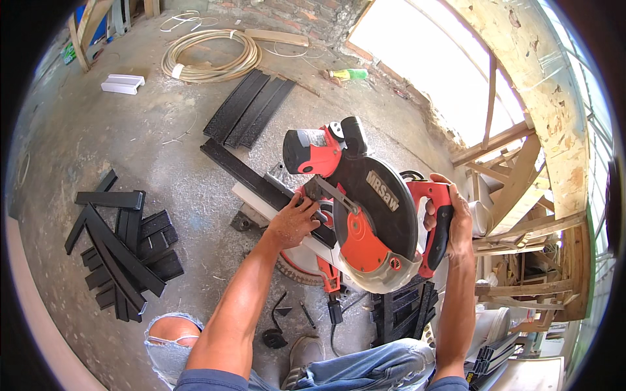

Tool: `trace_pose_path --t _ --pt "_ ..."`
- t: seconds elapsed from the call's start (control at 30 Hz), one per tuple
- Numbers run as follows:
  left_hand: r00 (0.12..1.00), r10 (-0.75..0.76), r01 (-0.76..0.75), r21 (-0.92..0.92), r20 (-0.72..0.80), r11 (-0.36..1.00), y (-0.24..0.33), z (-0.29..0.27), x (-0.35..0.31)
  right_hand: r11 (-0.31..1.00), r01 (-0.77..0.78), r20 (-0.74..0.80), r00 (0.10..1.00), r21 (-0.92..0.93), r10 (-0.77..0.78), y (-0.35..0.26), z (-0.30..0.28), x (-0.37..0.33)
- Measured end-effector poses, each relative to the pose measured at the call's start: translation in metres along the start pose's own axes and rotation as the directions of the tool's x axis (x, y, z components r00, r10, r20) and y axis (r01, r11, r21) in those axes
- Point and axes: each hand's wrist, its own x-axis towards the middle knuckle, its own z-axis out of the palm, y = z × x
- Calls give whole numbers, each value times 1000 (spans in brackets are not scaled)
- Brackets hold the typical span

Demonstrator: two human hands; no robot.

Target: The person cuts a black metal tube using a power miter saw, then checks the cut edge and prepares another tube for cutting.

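A red and black miter saw [376,238] stands on the floor in front of me, its head raised with the round guard over the blade. My right hand [460,221] is wrapped around the saw's D-shaped handle [438,236]. A long black profile bar [242,171] lies across the saw's base, its near end close to the blade guard. With fingers curled over it, my left hand [293,223] grips this bar against the fence, left of the blade. Part of the left fingertips is hidden beside the saw's metal parts.
Cut black pieces [130,244] lie heaped at the left, with more black profiles [249,107] beyond the saw. A coiled hose [212,55] and a white profile offcut [122,83] rest farther back. A tape measure [274,337] and pencil [308,315] sit near my shoe. Timber [531,231] fills the right.
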Motion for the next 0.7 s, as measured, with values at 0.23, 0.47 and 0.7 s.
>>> trace_pose_path --t 0.23,0.47,0.7 --pt "1000 4 -4 5 -7 1000 1 1 1 1000 15 1 1000 -4 -15 0 2 -3" --pt "1000 -9 8 14 11 1000 2 -5 1 1000 19 -9 1000 8 -19 2 2 -4" --pt "996 -28 25 32 81 999 4 -11 3 999 24 -12 1000 21 -24 5 0 -8"
